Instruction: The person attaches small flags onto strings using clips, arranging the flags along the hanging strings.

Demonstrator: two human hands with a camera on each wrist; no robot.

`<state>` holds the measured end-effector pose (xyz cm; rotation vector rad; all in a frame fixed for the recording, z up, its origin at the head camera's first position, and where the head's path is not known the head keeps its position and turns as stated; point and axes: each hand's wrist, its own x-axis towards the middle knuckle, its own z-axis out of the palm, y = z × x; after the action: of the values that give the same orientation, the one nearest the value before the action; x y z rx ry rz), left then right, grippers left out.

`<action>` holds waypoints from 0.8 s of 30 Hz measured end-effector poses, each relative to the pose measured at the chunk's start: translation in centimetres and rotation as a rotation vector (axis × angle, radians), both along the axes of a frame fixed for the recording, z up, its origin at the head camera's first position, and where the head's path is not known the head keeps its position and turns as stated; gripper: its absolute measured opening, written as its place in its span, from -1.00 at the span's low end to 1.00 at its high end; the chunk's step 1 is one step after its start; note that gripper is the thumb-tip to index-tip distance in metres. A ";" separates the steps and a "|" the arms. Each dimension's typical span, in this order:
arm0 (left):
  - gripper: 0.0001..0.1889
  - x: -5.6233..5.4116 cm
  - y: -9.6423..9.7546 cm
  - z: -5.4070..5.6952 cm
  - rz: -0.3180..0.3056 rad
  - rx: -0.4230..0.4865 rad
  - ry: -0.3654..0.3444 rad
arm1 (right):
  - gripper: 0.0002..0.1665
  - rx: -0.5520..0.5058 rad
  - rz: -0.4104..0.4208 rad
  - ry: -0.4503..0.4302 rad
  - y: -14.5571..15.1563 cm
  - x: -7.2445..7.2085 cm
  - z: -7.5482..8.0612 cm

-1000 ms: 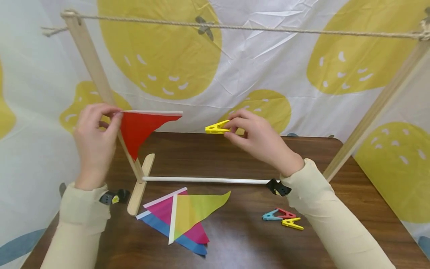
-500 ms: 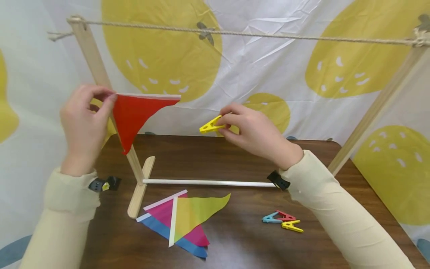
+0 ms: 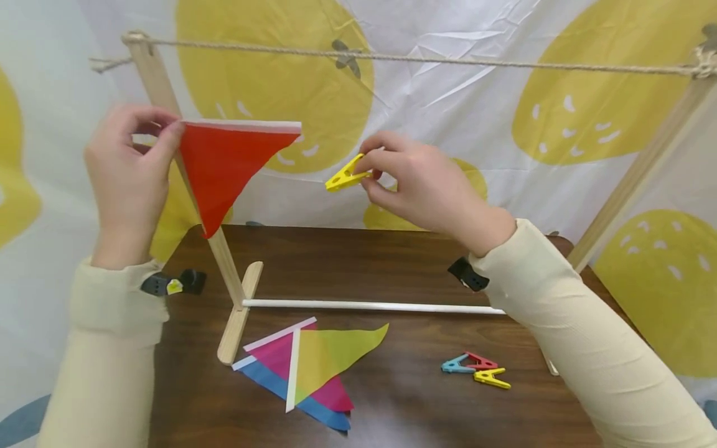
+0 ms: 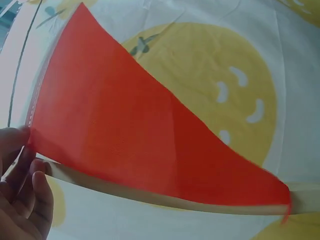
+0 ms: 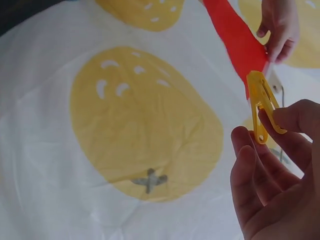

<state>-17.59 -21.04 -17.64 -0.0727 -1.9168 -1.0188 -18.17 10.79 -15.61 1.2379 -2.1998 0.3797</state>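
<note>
My left hand pinches a red triangular flag by the left end of its white top band. The flag hangs point down, below the rope and apart from it. In the left wrist view the red flag spreads out from the thumb and fingertips. To the right, my right hand holds a yellow clothespin by its handle end. The nose of the clothespin points left toward the flag. In the right wrist view the yellow clothespin sits between thumb and fingers.
The rope runs between a left wooden post and a right wooden post. A white rod joins them low down. Yellow, pink and blue flags lie overlapped on the table. Beside them lie blue, red and yellow clothespins.
Both hands have risen toward the rope, the left with the red flag and the right with the yellow clothespin. The left hand has also shifted left. The clothespin has tilted slightly.
</note>
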 end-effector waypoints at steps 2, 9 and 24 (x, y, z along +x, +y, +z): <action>-0.77 0.0 0.0 0.6 -0.004 0.013 0.004 | -0.83 -0.014 -0.001 0.027 0.0 0.2 0.8; -0.83 -0.1 0.2 2.3 0.067 0.005 0.090 | -0.83 -0.054 -0.011 0.103 -0.5 0.6 2.6; -0.77 0.3 0.5 4.4 0.050 -0.066 0.106 | -0.80 -0.150 -0.025 0.132 -1.8 0.2 3.9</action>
<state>-17.25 -20.58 -13.19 -0.1143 -1.8469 -0.9008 -17.99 8.95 -11.69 1.1214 -2.0349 0.4319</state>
